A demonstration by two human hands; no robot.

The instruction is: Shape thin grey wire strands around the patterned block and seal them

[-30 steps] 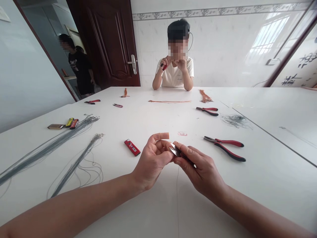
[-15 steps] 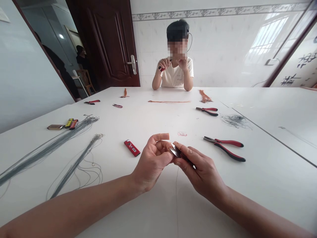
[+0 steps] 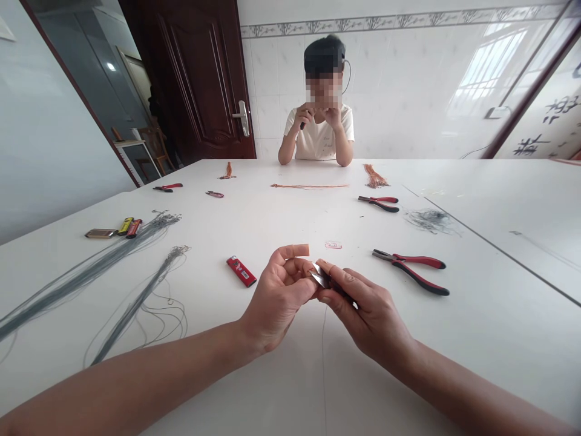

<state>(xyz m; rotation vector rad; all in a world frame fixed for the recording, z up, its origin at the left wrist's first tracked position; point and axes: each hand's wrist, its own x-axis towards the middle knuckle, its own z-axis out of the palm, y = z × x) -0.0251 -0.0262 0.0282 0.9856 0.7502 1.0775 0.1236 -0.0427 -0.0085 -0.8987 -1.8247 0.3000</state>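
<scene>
Just above the table, at the middle of the view, my two hands meet. My right hand (image 3: 363, 303) is closed round thread snips (image 3: 321, 276), whose two shiny blades point left and sit a little apart. The handles are mostly hidden in my palm. My left hand (image 3: 284, 293) pinches with thumb and fingers right at the blade tips, its index finger curved above. From under the hands a thin grey cord (image 3: 324, 363) runs down toward the near table edge; its pinched end is hidden by my fingers. A red lighter (image 3: 241, 271) lies left of my left hand.
Red-and-black pliers (image 3: 411, 269) lie right of my hands, a second pair (image 3: 379, 203) beyond. Grey cord bundles (image 3: 131, 303) spread at left near lighters (image 3: 134, 228). A grey tangle (image 3: 433, 220) lies at right. A person (image 3: 320, 130) sits opposite, near orange cords (image 3: 376, 177).
My hands and the snips hold almost the same position. Across the table, the person's hand with a dark tool has shifted slightly. A figure in the doorway has moved out of sight.
</scene>
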